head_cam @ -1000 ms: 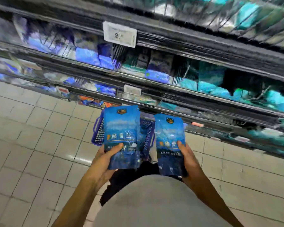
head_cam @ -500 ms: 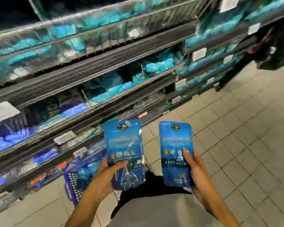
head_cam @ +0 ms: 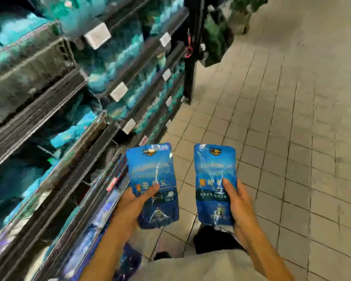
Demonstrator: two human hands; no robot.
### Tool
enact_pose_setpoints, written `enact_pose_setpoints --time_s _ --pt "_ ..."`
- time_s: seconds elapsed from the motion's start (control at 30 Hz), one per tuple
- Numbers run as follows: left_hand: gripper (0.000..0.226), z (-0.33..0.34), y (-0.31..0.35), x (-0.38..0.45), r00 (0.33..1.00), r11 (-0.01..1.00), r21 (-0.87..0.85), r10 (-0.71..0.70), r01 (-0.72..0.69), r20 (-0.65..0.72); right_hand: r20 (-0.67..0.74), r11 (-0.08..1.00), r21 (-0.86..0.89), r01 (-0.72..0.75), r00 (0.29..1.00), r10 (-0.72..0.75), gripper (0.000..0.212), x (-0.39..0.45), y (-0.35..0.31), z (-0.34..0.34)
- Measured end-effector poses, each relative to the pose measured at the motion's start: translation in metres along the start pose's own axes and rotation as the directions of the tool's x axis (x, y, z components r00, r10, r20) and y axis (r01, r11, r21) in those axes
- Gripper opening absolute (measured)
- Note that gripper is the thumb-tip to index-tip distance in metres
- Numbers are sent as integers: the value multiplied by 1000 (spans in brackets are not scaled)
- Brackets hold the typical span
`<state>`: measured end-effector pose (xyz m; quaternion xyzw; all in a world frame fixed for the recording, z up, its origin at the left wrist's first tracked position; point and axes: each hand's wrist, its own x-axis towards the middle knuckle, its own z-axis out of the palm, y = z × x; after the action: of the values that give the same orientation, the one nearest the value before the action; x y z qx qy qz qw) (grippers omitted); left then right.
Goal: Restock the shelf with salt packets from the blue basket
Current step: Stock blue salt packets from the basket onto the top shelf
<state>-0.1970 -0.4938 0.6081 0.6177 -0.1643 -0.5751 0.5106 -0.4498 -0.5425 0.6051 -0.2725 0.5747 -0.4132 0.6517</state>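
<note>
1. Left hand [head_cam: 130, 207], lower centre of frame: grips left salt packet [head_cam: 153, 185] from beneath, thumb across the front, fingers curled behind. Held upright, label facing up.
2. Right hand [head_cam: 240, 205], lower right of centre: grips right salt packet [head_cam: 214, 183] along its right edge, thumb on front, rest of fingers wrapped behind. Packets side by side, apart, not touching.
3. Shelf [head_cam: 73, 122] fills left half of frame, several tiers w/ white price tags [head_cam: 119, 91]; teal and blue packs on it, badly blurred, so can't tell which slot takes these.
4. Blue basket: not clearly in view; blue smear at lower left prob. stock or basket, can't say.
5. Tiled floor [head_cam: 272, 118] over right half; dark post [head_cam: 189, 47] at shelf end, upper centre.
6. Step in hand, judged: carrying two packets to the shelf, placing not yet begun.
7. To do it well: match label to tier w/ same blue packs before reaching; place one at a time, nearer (left) first; keep packet upright, front out; slide in behind shelf lip, not over it; keep firm pinch low on pouch since film looks slick and contents prob. shift; avoid knocking the price tags.
</note>
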Motion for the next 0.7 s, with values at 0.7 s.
enact_pose_setpoints --time_s 0.7 --pt "50 221 146 206 976 976 70 197 -204 94 97 988 -112 106 991 -96 62 263 -215 -43"
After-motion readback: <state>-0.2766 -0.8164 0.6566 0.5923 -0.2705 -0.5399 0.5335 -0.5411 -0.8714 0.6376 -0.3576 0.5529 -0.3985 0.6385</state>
